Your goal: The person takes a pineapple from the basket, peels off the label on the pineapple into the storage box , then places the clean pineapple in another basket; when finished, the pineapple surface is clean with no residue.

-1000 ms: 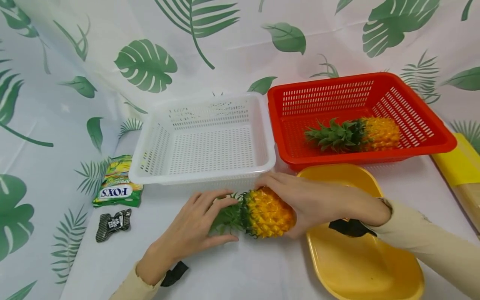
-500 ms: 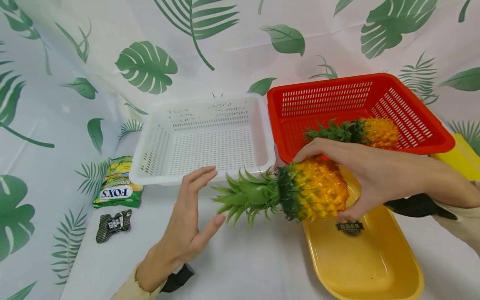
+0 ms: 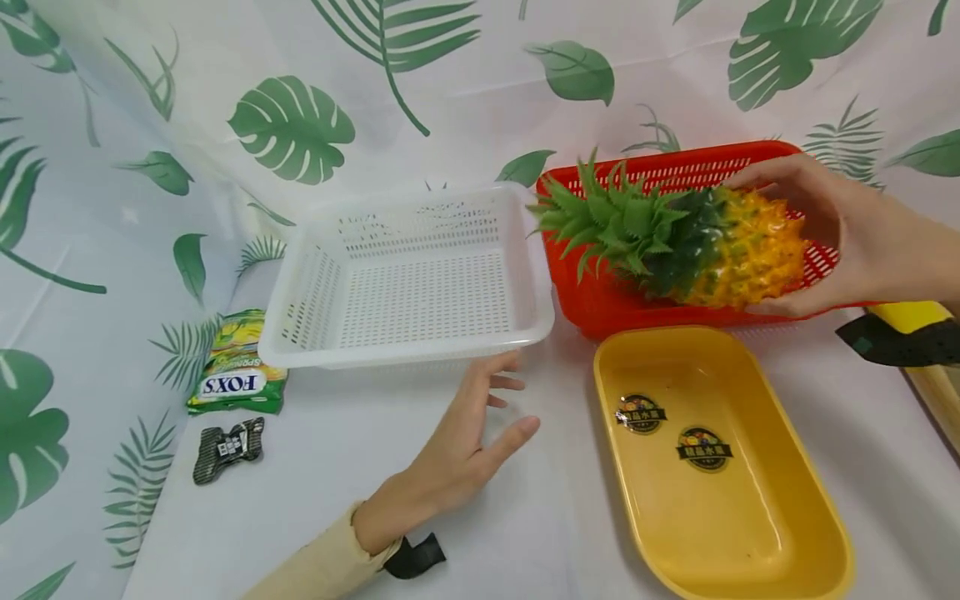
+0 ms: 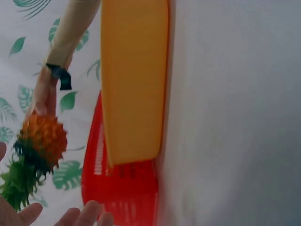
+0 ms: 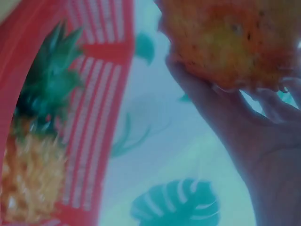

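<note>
A pineapple (image 3: 750, 250) with a green leafy crown is gripped by my right hand (image 3: 862, 233) around its orange base end. It is held above the red basket (image 3: 622, 321), crown pointing left. In the right wrist view, a second pineapple (image 5: 33, 179) lies inside that basket; in the head view the held one hides it. My left hand (image 3: 465, 450) hovers over the table in front of the white basket (image 3: 420, 354), fingers loosely bent and holding nothing. The left wrist view shows the held pineapple (image 4: 42, 141) well above the basket rim.
A yellow tub (image 3: 697, 517) with two dark stickers stands in front of the red basket. At the left lie a green FOX'S bag (image 3: 236, 367) and a small dark wrapped packet (image 3: 228, 450). A yellow-and-tan object (image 3: 911, 315) sits at the right edge.
My right hand has lifted the pineapple off the table and carried it right and back, over the red basket. My left hand has let its crown go and shifted right.
</note>
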`<state>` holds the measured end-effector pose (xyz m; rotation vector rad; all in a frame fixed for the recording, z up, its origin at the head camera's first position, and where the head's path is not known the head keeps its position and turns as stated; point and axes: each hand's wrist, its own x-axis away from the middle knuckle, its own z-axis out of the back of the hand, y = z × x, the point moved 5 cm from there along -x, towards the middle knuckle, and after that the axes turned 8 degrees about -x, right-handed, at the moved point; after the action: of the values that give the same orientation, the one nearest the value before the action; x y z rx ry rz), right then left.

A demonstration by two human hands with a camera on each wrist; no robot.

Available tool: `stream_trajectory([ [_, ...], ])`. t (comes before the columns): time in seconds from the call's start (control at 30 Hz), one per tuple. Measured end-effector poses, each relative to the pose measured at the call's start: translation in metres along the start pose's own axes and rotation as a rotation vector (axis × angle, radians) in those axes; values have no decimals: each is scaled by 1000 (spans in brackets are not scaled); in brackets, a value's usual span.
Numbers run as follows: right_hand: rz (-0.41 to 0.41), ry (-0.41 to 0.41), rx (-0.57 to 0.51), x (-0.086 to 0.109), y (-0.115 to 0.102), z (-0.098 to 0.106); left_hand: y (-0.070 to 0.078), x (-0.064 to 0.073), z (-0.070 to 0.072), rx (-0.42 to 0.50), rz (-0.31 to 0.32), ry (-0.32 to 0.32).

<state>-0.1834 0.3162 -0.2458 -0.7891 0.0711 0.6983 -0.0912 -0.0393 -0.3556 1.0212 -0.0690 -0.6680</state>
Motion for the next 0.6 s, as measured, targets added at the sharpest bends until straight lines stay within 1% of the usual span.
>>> stream_trajectory([
  [0.13, -27, 70, -2, -7, 15, 10, -2, -17, -26, 83, 105, -126],
  [0.2, -27, 85, 8, -11, 21, 15, -2, -27, -37, 110, 132, -154],
  [0.27, -15, 83, 32, -19, 27, 20, -4, -37, -44, 116, 152, -150],
  [0.33, -8, 83, 57, -25, 33, 23, -6, -47, -49, 116, 160, -130],
  [0.4, -35, 87, 74, -29, 41, 26, -8, -56, -53, 116, 173, -106],
  [0.47, -101, 94, 85, -29, 52, 30, -10, -63, -56, 116, 185, -85],
  [0.6, -263, 98, 101, -25, 75, 37, -13, -75, -62, 95, 212, -36],
])
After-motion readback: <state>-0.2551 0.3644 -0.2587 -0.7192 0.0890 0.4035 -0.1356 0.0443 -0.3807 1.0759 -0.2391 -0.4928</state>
